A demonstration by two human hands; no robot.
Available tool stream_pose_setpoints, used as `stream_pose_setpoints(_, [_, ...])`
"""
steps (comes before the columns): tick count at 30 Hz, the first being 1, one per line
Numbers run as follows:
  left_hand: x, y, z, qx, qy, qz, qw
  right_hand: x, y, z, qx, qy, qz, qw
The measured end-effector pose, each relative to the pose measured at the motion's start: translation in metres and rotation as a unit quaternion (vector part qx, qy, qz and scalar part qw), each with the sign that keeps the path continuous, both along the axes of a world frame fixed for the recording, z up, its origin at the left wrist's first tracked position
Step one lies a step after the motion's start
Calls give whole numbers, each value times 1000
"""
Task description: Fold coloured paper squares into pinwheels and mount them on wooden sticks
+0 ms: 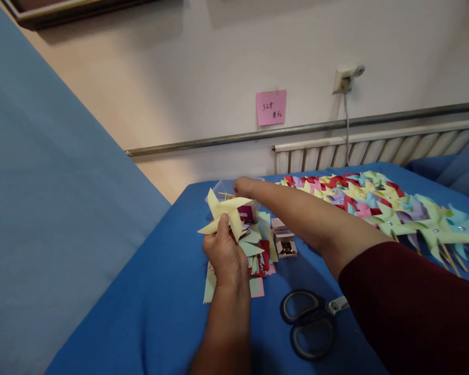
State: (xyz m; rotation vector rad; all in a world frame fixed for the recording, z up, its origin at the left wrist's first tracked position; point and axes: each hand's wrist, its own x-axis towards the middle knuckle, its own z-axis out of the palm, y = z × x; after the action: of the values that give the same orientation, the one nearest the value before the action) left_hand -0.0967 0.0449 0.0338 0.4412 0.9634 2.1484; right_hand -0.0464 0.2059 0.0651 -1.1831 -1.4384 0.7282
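Left hand (224,255) grips a yellow pinwheel (224,211) over blue table (152,302); right hand's (244,186) grip unclear.

Home bedroom: bed (160,312), radiator (375,148)

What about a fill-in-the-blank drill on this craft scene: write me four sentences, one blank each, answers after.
1. The left hand holds a pale ____ paper pinwheel.
2. The right hand reaches into a clear plastic ____ of sticks.
3. The black-handled ____ lie on the blue cloth near the person.
4. The sticky note on the wall is ____.

Answers: yellow; container; scissors; pink
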Motion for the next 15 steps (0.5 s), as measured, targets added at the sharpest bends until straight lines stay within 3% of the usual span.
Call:
stream_pose_setpoints(8, [-1, 4, -3, 3, 26, 13, 1000, 43, -17, 19, -12, -101, 23, 995])
stream_pose_setpoints(11, [7, 1, -3, -4, 51, -15, 999, 79, -59, 13, -6, -83, 13, 996])
stream_pose_setpoints(15, [31, -10, -5, -37, 123, -72, 989, 124, -149, -23, 12, 61, 47, 997])
